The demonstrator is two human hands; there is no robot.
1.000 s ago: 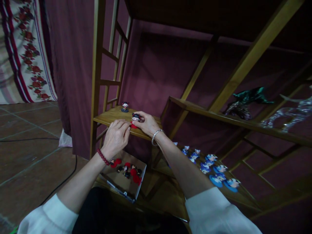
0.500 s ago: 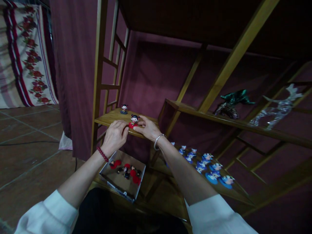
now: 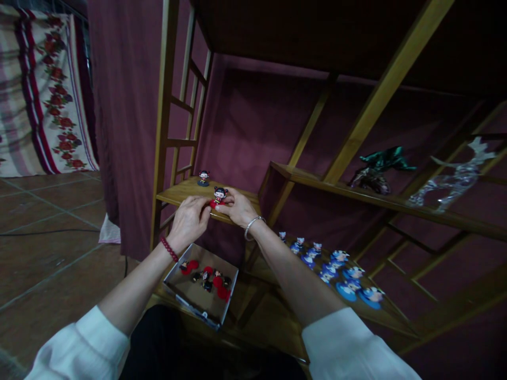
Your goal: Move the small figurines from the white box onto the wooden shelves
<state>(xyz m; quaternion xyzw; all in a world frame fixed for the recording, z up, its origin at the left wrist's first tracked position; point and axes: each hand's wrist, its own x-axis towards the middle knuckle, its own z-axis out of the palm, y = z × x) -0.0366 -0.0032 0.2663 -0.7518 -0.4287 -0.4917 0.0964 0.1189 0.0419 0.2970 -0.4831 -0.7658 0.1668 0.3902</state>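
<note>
A small doll figurine with black hair buns and a red base stands upright at the front of the upper left wooden shelf. My right hand grips it from the right, fingers behind and thumb at the front of the base. From the left, my left hand closes on the edge of the same base with its fingertips. Farther back on that shelf stands a similar figurine on a dark base. Below my hands, an open cardboard box holds several more figurines with red bases.
Several blue-and-white figurines stand in rows on the lower right shelf. A green ornament and a clear deer-shaped ornament occupy the right-hand shelf. A wooden post and lattice bound the left side, beside a purple curtain.
Both hands stay on the figurine at the shelf's front with hardly any movement. The whole view has shifted slightly, so things appear a little farther right.
</note>
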